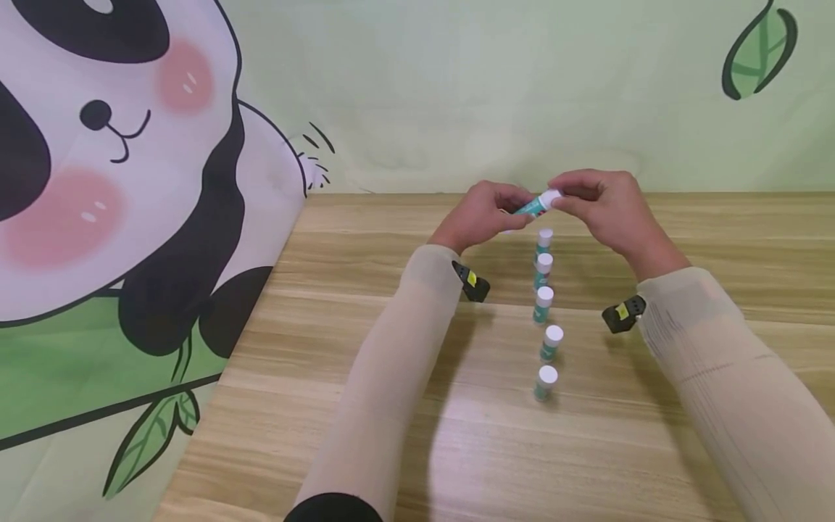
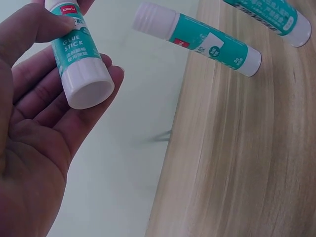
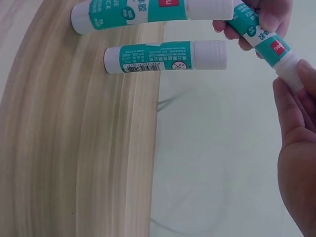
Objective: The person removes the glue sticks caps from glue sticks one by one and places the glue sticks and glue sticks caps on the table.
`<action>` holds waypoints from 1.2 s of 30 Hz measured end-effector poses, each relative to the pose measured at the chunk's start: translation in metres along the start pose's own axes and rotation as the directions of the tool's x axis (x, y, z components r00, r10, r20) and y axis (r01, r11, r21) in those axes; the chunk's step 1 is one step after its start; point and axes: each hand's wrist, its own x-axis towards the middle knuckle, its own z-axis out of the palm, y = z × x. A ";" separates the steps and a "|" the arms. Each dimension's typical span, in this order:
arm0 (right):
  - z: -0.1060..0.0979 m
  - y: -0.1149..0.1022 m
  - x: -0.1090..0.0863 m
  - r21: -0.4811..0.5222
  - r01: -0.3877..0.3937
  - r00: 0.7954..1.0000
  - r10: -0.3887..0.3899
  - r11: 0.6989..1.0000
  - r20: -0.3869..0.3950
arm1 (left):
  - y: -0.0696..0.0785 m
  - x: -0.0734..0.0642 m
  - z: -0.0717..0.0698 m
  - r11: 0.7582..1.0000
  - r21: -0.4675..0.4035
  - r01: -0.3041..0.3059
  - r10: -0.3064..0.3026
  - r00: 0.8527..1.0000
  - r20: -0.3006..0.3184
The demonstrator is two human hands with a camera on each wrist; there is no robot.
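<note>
Teal glue stick [image 1: 532, 207], capped, contents hidden; left fingers [image 1: 514, 193], right fingers [image 1: 579, 178] gripping.

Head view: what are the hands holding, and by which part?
One glue stick: the left hand grips its labelled body; the right hand pinches its white cap.

Teal and white glue stick [image 2: 75, 49], brown wood-grained table [image 1: 293, 333], pale green backdrop [image 1: 457, 94], beige sleeves [image 1: 394, 348]
</note>
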 end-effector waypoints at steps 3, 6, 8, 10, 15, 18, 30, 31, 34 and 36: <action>0.000 0.001 0.000 0.020 0.010 1.000 -0.010 1.000 0.007 | -0.001 0.001 0.000 1.000 -0.019 0.007 -0.007 1.000 0.008; 0.000 0.001 0.001 0.037 0.025 1.000 -0.025 0.999 0.010 | -0.002 0.001 -0.001 0.999 -0.036 0.001 -0.001 1.000 0.015; 0.000 0.001 0.001 0.045 0.034 0.999 -0.035 0.998 0.010 | -0.003 0.001 -0.002 0.999 -0.046 -0.003 0.004 1.000 0.019; 0.000 0.002 0.001 0.049 0.041 0.999 -0.041 0.998 0.008 | -0.003 0.000 -0.002 0.998 -0.056 -0.013 0.014 1.000 0.020; 0.001 0.002 0.000 0.058 0.043 0.999 -0.043 0.997 0.002 | -0.003 -0.001 -0.002 0.998 -0.068 -0.014 0.016 0.999 0.029; 0.000 0.002 -0.001 0.052 0.041 0.999 -0.041 0.998 -0.004 | -0.004 -0.001 -0.003 0.997 -0.077 -0.010 0.012 0.999 0.033; -0.012 0.005 -0.005 0.050 0.003 0.999 0.000 0.999 -0.053 | -0.001 -0.018 -0.008 0.992 -0.105 0.069 -0.075 0.996 -0.054; -0.011 0.005 -0.005 0.050 0.006 0.999 -0.003 0.999 -0.054 | 0.001 -0.020 -0.008 0.991 -0.109 0.073 -0.079 0.995 -0.054; -0.011 0.006 -0.005 0.050 0.011 0.998 -0.008 0.999 -0.063 | 0.004 -0.022 -0.008 0.990 -0.117 0.075 -0.082 0.995 -0.062; -0.010 0.007 -0.005 0.040 0.007 0.998 -0.005 0.999 -0.067 | 0.000 -0.020 -0.008 0.990 -0.122 0.064 -0.073 0.995 -0.074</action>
